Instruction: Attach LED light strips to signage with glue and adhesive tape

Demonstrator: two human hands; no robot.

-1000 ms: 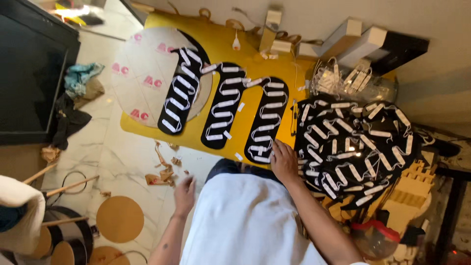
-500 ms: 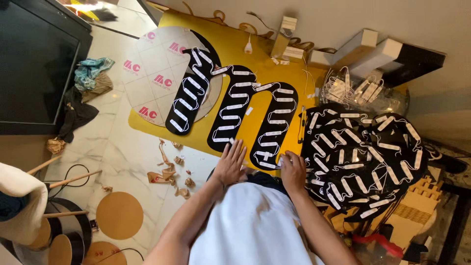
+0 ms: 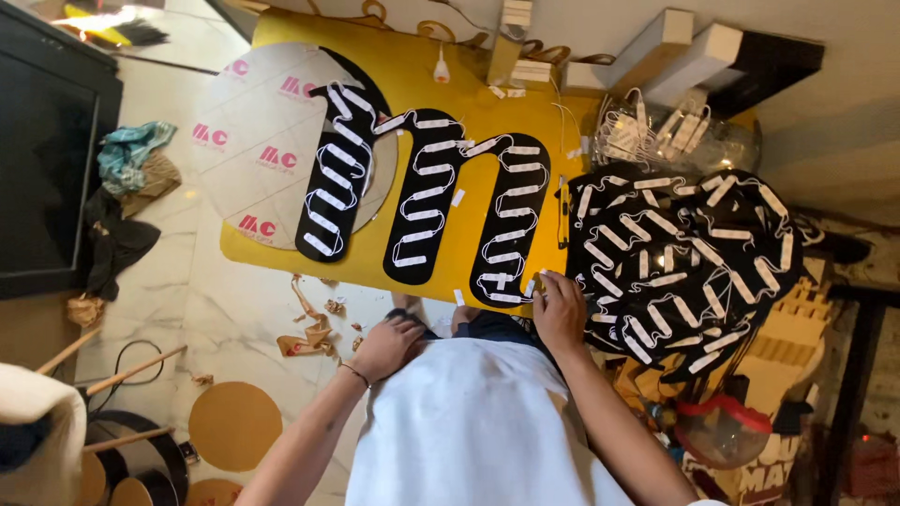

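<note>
While the right hand (image 3: 560,309) is laid with curled fingers, grasp unclear, on the foot of the black letter panel (image 3: 427,201) and the left hand (image 3: 387,345) is rested empty nearer the body, the wired white strips (image 3: 506,281) are best pressed flat.

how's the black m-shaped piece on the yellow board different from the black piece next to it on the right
The m-shaped piece lies flat on the yellow board; the round black piece sits off the board's edge. The m has three arms with white strips in tidy rows; the round piece is a broad mass with strips at mixed angles. The right hand touches the m's lower end, not the round piece. Both are black, with wired white strips.
</note>
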